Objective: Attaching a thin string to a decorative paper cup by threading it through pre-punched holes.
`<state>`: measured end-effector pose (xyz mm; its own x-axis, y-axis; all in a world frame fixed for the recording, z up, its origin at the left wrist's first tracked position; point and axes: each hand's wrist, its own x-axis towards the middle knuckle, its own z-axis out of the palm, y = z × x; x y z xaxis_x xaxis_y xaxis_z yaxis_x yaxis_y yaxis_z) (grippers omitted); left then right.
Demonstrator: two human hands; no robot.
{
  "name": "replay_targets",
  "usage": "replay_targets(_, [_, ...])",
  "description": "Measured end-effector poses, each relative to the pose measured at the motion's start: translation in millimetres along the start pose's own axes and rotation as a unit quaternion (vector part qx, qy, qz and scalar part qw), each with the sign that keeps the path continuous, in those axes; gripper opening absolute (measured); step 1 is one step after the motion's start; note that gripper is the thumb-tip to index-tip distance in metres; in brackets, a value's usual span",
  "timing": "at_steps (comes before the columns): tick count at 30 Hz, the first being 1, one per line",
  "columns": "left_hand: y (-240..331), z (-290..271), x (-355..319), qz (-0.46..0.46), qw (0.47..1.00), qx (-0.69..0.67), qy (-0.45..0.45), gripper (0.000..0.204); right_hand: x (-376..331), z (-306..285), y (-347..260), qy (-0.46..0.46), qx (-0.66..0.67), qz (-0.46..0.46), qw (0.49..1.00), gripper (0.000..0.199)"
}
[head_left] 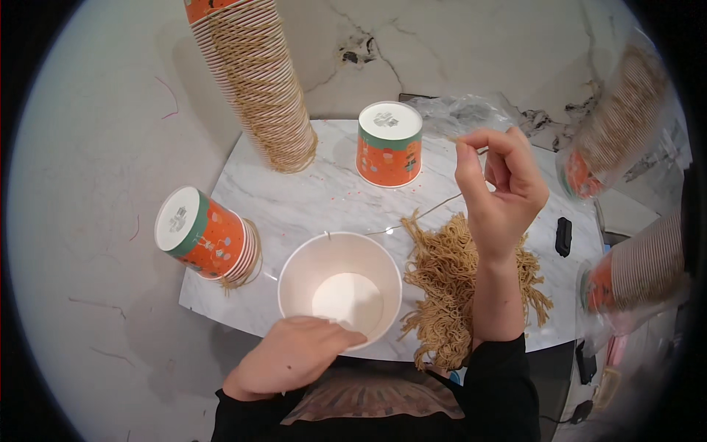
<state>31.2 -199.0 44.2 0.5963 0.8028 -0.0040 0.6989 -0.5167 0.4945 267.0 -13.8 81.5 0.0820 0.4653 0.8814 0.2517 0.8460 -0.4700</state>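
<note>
A white-walled paper bucket [346, 291] is being kept mouth-up at the near side of the marbled tabletop [283, 199], and inside it only bare wall and base are being shown. A tan string [442, 203] is being stretched from its far rim towards the raised right hand [504, 173], where a strand is being pinched between thumb and forefinger; part of its path is being hidden by that hand. The left hand [298, 350] is being laid across the near rim, seemingly to steady the bucket against the pull, though with the thumb hidden a firm grip cannot be told. The hands are being held well apart, presumably so that the string is being kept straight. A heap of tan strings [442, 287] is being left beneath the right forearm, apparently for easy reach. Beyond, an orange-and-green bucket [390, 158] is being stood upside down, its contents being hidden. At the left, a short nested stack [221, 239] and a tall stack [258, 81] are being draped with strings, while at the right two bucket stacks [618, 125] are being enclosed in clear plastic.
</note>
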Motion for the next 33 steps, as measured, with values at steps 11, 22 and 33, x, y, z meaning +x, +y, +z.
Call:
replay_targets(11, [-65,7,74,-0.017,0.797,-0.469,0.381,0.046,-20,31,-17,-0.274,0.118,-0.035,0.954,0.015])
replay_targets(22, [-87,40,90,-0.004,0.708,-0.549,0.444,0.050,-50,68,9,-0.298,-0.021,-0.163,0.940,0.019])
replay_targets(33, [-87,39,79,-0.006,0.696,-0.590,0.409,0.053,-54,74,6,-0.316,-0.044,-0.222,0.922,0.024])
